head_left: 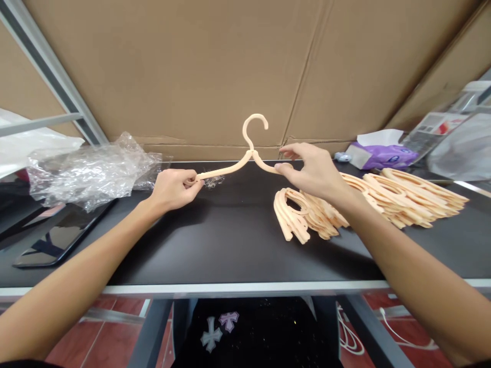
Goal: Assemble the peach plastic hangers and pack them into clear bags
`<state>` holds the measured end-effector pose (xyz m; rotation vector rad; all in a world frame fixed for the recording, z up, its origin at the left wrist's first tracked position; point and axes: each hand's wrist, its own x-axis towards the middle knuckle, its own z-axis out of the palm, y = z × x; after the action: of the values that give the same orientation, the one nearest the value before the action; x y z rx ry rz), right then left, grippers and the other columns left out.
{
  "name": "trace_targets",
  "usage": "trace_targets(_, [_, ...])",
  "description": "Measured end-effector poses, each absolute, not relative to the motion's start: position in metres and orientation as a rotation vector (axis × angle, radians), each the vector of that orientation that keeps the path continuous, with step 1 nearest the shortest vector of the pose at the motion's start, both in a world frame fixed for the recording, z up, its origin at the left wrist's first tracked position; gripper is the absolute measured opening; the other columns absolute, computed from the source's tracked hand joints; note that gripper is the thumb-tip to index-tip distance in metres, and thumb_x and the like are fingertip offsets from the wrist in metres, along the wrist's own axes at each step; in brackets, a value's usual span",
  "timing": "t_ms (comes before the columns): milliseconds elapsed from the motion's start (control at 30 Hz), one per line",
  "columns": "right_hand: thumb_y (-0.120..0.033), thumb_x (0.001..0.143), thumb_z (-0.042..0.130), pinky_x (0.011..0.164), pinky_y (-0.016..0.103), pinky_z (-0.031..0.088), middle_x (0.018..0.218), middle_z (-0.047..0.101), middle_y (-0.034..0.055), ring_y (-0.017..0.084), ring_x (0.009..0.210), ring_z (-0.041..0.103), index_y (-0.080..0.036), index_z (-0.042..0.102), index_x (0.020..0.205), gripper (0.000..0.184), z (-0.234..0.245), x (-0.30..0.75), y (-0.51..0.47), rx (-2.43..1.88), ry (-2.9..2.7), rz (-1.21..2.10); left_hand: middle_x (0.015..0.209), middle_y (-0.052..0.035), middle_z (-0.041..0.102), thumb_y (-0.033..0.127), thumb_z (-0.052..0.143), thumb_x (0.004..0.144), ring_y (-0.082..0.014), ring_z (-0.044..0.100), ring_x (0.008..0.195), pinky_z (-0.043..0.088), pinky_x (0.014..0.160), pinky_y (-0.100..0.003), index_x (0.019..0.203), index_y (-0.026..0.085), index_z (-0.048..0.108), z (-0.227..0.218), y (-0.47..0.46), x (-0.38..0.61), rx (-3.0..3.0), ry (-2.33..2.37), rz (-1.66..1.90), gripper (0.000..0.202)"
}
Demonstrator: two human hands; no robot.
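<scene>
- The left hand (175,189) was closed on one end of a pale peach hanger (252,152), pinching it between thumb and fingers.
- The right hand (312,168) was at the hanger's other arm, thumb overlapping it and forefinger stretched out apart from the thumb; I could not tell whether it gripped.
- The hanger was spread between the two hands above the far part of the black worktop (230,250), hook upward.
- Behind it, close to the hook, rose a broad brown cardboard sheet (184,66), bounding the space at the back.
- A small cluster of matching hangers (291,212) lay below the right hand, and a larger pile (410,197) lay farther right; the right forearm crossed in front and hid part of them.
- Small shiny bits (214,181), too small to make out, lay near the left hand.
- Crumpled clear plastic (92,171) took up the back left, with a dark phone (53,245) flat in front of it, beside the left forearm.
- A purple tissue pack (383,155) stood behind the larger pile, with clear plastic packaging (456,138) crowding the right corner.
- Under the worktop, a white cable (351,342) hung above red floor tiles (107,337).
</scene>
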<state>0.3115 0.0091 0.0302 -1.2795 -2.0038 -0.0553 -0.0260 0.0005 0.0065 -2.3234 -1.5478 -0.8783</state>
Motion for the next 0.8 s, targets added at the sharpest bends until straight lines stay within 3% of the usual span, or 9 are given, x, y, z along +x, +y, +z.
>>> trace_targets(100, [-0.033,0.084,0.068,0.093,0.043,0.048,0.119,0.075,0.0121,0.031,0.108,0.068,-0.019,0.07,0.122,0.041,0.031,0.312,0.007,-1.273,-2.162,-0.033,0.049,0.0028,0.044,0.04,0.056,0.085,-0.0119,0.036,0.051,0.029,0.054,-0.028,0.056,0.021,0.042,0.005,0.0,-0.026,-2.318,-1.528,-0.897,0.038])
trace_targets(167, [-0.031,0.089,0.061,0.081,0.038,0.045,0.103,0.076,0.0095,0.027,0.093,0.067,-0.021,0.073,0.108,0.025,0.031,0.312,0.005,-1.313,-2.261,-0.029,0.054,0.0015,0.051,0.038,0.056,0.088,-0.0136,0.044,0.054,0.033,0.057,-0.03,0.06,0.021,0.048,0.005,0.001,-0.025,-2.297,-1.49,-0.902,0.034])
trace_targets(267, [-0.024,0.091,0.051,0.071,0.034,0.039,0.084,0.071,0.0075,0.023,0.078,0.061,-0.02,0.073,0.086,0.023,0.03,0.311,0.004,-1.309,-2.318,-0.027,0.085,-0.0048,0.067,0.043,0.064,0.091,-0.0237,0.062,0.089,0.046,0.077,-0.037,0.083,0.023,0.064,0.013,0.002,-0.029,-2.122,-1.422,-1.001,0.022])
trace_targets(333, [-0.022,0.089,0.051,0.071,0.033,0.038,0.084,0.071,0.0071,0.022,0.079,0.06,-0.02,0.074,0.087,0.022,0.031,0.31,0.003,-1.269,-2.329,0.002,0.112,-0.0088,0.065,0.054,0.074,0.086,-0.0324,0.057,0.116,0.045,0.096,-0.048,0.105,0.022,0.066,0.021,0.003,-0.036,-1.909,-1.451,-1.135,0.037])
trace_targets(400, [-0.022,0.087,0.054,0.071,0.032,0.038,0.084,0.072,0.0062,0.022,0.078,0.061,-0.02,0.075,0.091,0.022,0.032,0.308,0.001,-1.253,-2.339,0.062,0.126,-0.0101,0.058,0.063,0.079,0.079,-0.0363,0.048,0.128,0.039,0.105,-0.055,0.121,0.02,0.06,0.028,0.004,-0.044,-1.741,-1.53,-1.238,0.063])
trace_targets(500, [-0.022,0.086,0.056,0.069,0.032,0.038,0.081,0.073,0.0056,0.023,0.077,0.063,-0.021,0.076,0.09,0.021,0.034,0.303,-0.005,-1.25,-2.333,0.114,0.127,-0.0076,0.055,0.065,0.076,0.082,-0.0296,0.052,0.122,0.045,0.101,-0.05,0.128,0.017,0.05,0.028,0.008,-0.051,-1.764,-1.594,-1.349,0.071])
trace_targets(633, [-0.022,0.085,0.056,0.069,0.033,0.039,0.079,0.073,0.007,0.025,0.078,0.065,-0.021,0.077,0.089,0.021,0.033,0.3,-0.009,-1.257,-2.346,0.093,0.116,-0.0064,0.063,0.037,0.076,0.079,-0.0208,0.065,0.098,0.057,0.082,-0.038,0.124,0.022,0.047,0.015,0.016,-0.044,-2.091,-1.564,-1.507,0.056])
trace_targets(700, [-0.022,0.086,0.055,0.07,0.034,0.04,0.081,0.074,0.0077,0.026,0.078,0.066,-0.022,0.078,0.089,0.023,0.033,0.3,-0.008,-1.262,-2.344,0.072,0.12,-0.0084,0.063,0.025,0.072,0.074,-0.0214,0.068,0.1,0.06,0.085,-0.038,0.122,0.023,0.047,0.007,0.017,-0.037,-2.278,-1.509,-1.533,0.054])
trace_targets(800, [-0.022,0.087,0.055,0.07,0.035,0.04,0.084,0.075,0.0084,0.026,0.08,0.066,-0.022,0.078,0.093,0.024,0.031,0.3,-0.008,-1.275,-2.327,0.056,0.132,-0.0109,0.057,0.021,0.069,0.074,-0.0219,0.07,0.105,0.061,0.096,-0.043,0.126,0.024,0.045,0.0,0.012,-0.026,-2.475,-1.436,-1.596,0.057])
